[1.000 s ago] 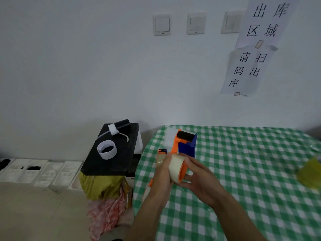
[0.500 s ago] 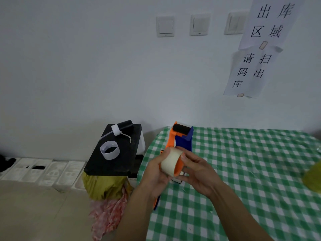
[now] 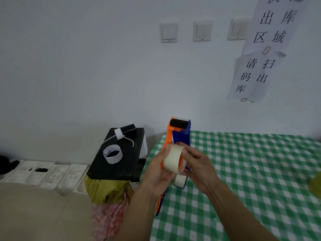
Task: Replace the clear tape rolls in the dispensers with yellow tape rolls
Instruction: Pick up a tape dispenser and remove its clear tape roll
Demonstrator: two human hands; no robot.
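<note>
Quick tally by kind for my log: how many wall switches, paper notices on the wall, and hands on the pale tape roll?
Wall switches: 3
Paper notices on the wall: 2
Hands gripping the pale tape roll: 2
Total: 7

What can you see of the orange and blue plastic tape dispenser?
The orange and blue plastic tape dispenser is held upright over the left edge of the green checked table. It has a black roller on top and its handle points down. A pale tape roll sits on its side, gripped by the left hand and right hand.
</note>
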